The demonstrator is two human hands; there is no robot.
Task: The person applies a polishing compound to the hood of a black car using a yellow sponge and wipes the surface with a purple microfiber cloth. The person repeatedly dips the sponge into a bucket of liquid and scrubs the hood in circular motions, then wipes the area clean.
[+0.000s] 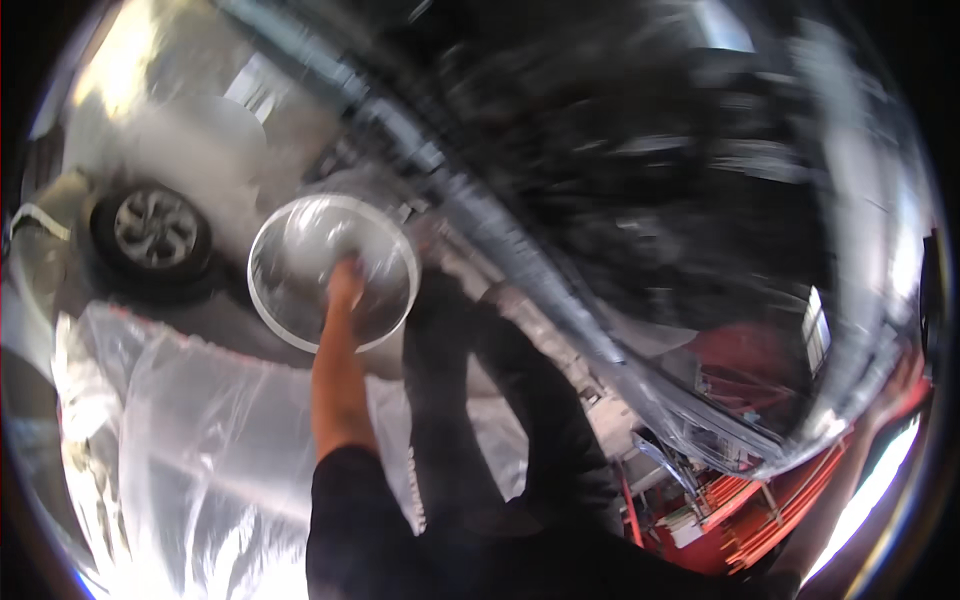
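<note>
My left hand (347, 282) reaches down into or over a round, white-rimmed bucket (262, 302) with a greyish inside. Its fingers are smeared by motion, and I cannot make out whether they hold anything. My bare left forearm comes up from a black sleeve. Far to the right, my right hand (906, 372) is raised at the shiny edge of a large dark vehicle body (640, 200). That hand is blurred at the picture's rim, so its fingers do not show clearly.
A tyre with a spoked silver rim (155, 230) lies beyond the bucket to the left. Clear plastic sheeting (220, 430) spreads at the lower left. Red and orange racks or bars (780, 510) stand at the lower right. A long silvery sill (500, 240) crosses diagonally.
</note>
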